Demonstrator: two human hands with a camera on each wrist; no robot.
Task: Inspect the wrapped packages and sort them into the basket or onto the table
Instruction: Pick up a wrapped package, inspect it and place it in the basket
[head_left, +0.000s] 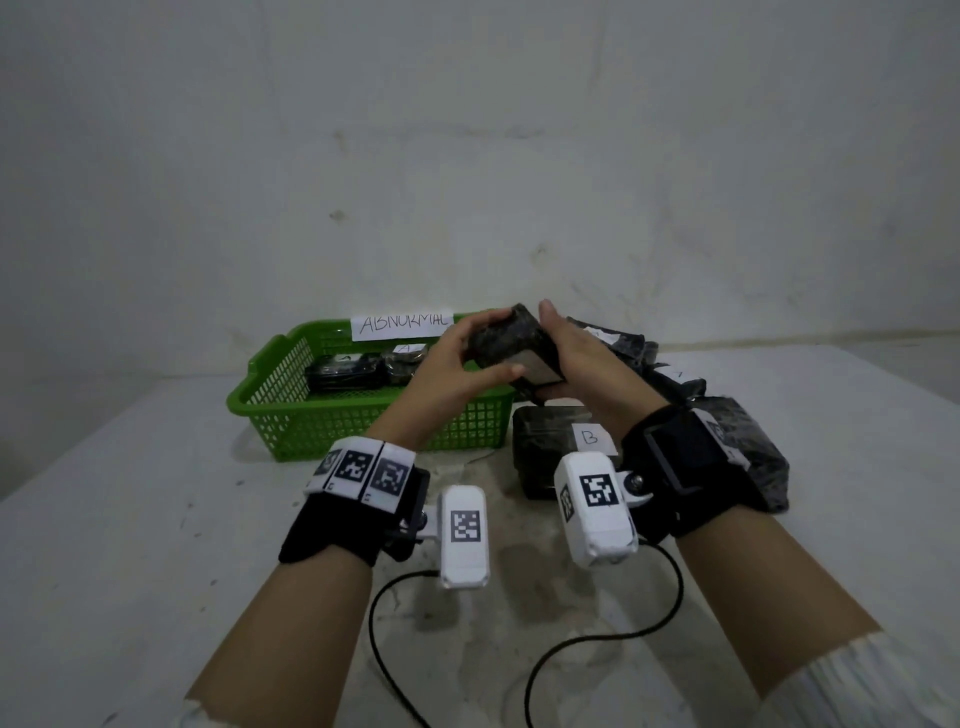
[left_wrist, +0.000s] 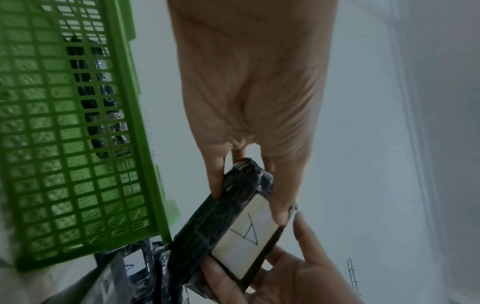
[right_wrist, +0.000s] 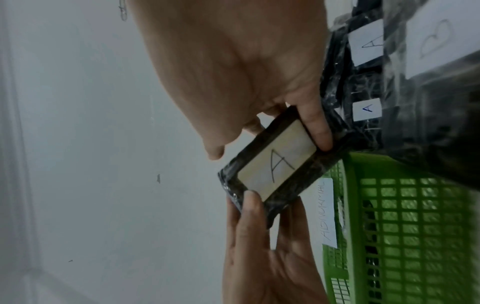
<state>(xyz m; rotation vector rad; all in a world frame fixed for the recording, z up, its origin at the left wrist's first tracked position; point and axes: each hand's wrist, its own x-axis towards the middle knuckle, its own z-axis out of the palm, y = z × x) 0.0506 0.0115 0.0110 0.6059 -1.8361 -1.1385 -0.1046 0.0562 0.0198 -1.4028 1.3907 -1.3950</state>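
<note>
**Black-wrapped "A" package, held up for a look**

Black film over a small flat package (head_left: 511, 351), white "A" label facing me, raised between the green basket (head_left: 291, 410) and the table pile. My left hand (head_left: 457, 364) and right hand (head_left: 576, 358) pinch opposite ends. Seems light, stiff; film looks slick, so I hold by the edges.

A pale, scuffed table (head_left: 156, 519) carries everything. On its far left part stands a green plastic basket (head_left: 291, 410) with a paper sign reading "ABNORMAL" on its far rim. Just right of the basket lies a black wrapped package labelled B (head_left: 550, 441), with more black wrapped packages (head_left: 675, 382) piled beyond and right of it. Two black cables (head_left: 374, 644) trail across the near part.
</note>
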